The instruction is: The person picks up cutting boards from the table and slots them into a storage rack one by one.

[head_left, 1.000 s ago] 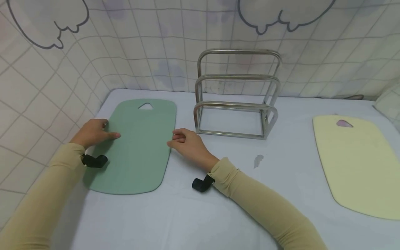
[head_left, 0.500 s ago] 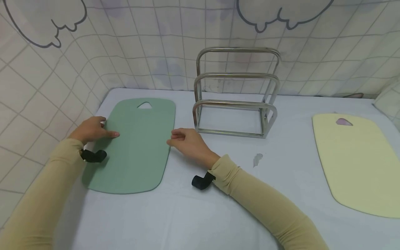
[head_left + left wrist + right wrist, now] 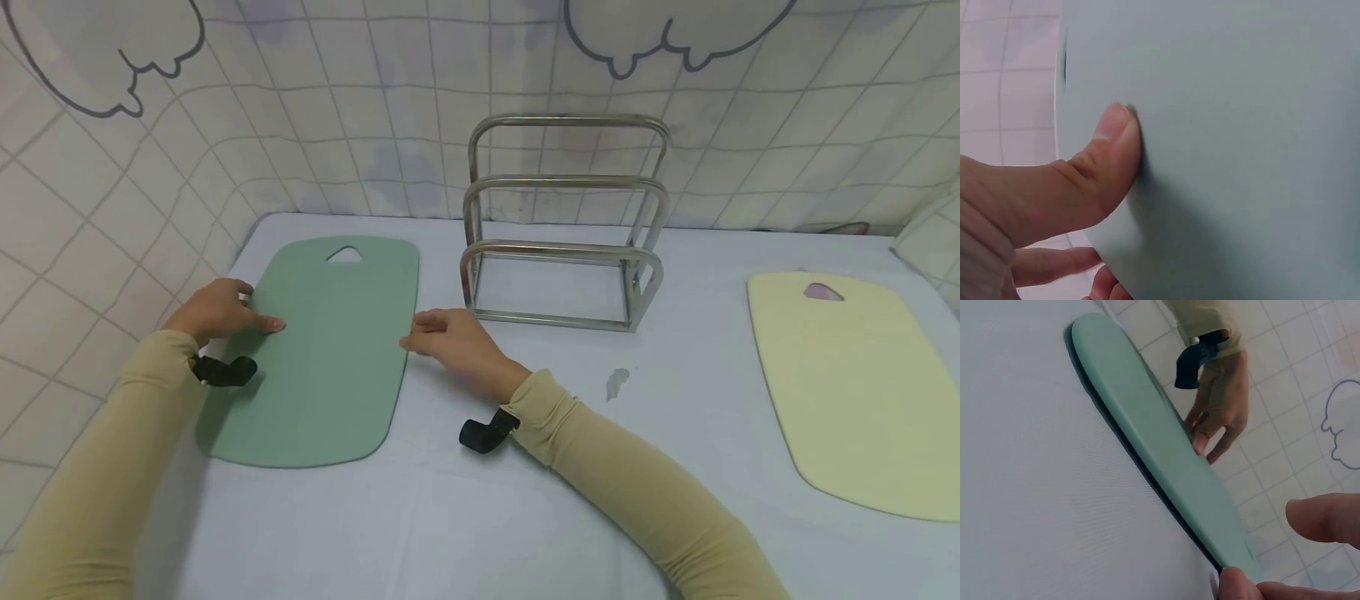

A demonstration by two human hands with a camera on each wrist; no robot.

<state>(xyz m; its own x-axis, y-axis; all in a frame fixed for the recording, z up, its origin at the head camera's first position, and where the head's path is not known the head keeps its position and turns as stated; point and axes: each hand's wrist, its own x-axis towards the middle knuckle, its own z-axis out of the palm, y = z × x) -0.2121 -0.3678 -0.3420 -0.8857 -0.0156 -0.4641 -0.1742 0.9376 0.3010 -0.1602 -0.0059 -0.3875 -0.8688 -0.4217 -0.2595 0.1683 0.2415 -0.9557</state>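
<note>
Pinches green board (image 3: 330, 354), lengthwise toward table's back edge (image 3: 708, 237), with left hand (image 3: 217, 311), touching its right side with thumb-apart right hand (image 3: 467, 348).

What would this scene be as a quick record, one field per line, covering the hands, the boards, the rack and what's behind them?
Left hand: left hand grips the left edge of the green cutting board
Right hand: right hand has fingertips at that board's right edge
Green board position: left of the metal rack
Yellow board: yellow cutting board lies right of the rack, untouched, cut off by the head view's edge
Rack: three hoops, no board in it
Surface: white table
Background: gridded backdrop with cloud outlines
</note>
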